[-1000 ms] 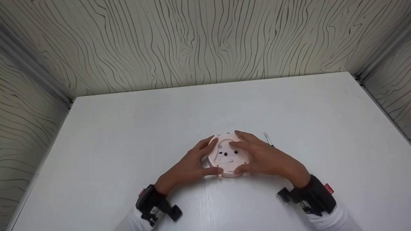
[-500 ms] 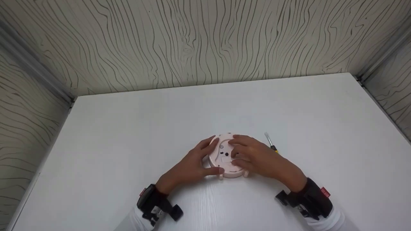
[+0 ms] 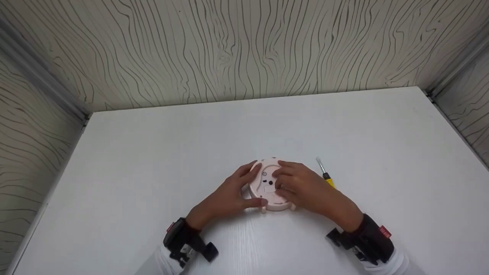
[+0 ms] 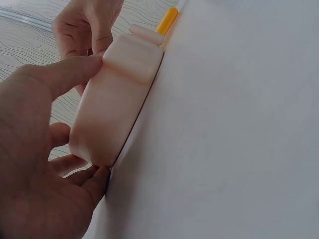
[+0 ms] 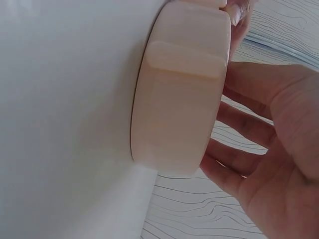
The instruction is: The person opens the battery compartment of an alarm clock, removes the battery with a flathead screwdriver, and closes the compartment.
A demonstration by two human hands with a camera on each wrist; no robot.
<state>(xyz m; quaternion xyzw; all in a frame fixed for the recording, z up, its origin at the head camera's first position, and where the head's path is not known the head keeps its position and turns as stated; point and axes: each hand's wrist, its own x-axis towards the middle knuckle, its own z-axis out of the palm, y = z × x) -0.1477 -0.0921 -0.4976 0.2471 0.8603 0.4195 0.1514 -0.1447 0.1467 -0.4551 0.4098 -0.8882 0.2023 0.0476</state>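
Observation:
A round, pale pink alarm clock [image 3: 274, 199] lies face down on the white table, its back up. That back shows a ring of speaker holes, dark round parts and a rectangular battery cover. My left hand [image 3: 229, 194] grips the left of its rim, thumb near a small foot [image 3: 263, 210] and fingers along the side. The fingers and thumb of my right hand [image 3: 307, 189] are bent together over the right half of the back, hiding a dark knob there. In the left wrist view, my left thumb lies at the clock's [image 4: 114, 99] upper edge. Its smooth side [image 5: 174, 114] fills the right wrist view.
A screwdriver [image 3: 327, 177] with a yellow handle and metal shaft lies just beyond my right hand. The white table [image 3: 172, 145] ends at a wood-grain patterned wall [image 3: 229, 49]. A black camera mount [image 3: 370, 238] is strapped on each wrist.
My right hand has shifted from spanning the clock's right rim to bending its fingers and thumb over the back. More of the screwdriver shows. My left hand keeps its grip.

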